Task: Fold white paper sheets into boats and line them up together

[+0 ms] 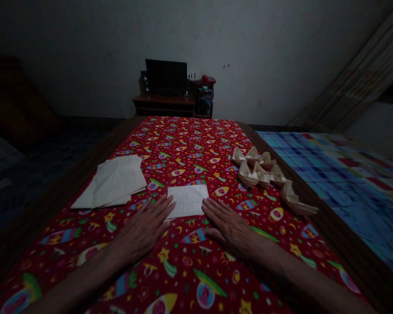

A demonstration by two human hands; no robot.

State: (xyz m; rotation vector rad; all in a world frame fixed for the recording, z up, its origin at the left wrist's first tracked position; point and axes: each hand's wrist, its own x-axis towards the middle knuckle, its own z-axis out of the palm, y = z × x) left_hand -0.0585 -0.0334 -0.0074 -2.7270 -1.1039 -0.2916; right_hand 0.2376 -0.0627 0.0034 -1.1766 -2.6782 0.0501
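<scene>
A small folded sheet of lined white paper [187,200] lies flat on the red patterned tablecloth [190,144]. My left hand [143,227] rests flat beside it, fingers stretched out and their tips touching the paper's lower left edge. On the other side my right hand [229,226] lies flat too, fingers out, tips at the paper's lower right corner. Neither hand holds anything.
A loose stack of white paper sheets [113,182] lies to the left. Several folded paper boats [265,172] sit at the right near the table's wooden edge [317,205]. A blue checked surface [340,174] lies beyond. A dark cabinet with a screen [170,93] stands at the wall.
</scene>
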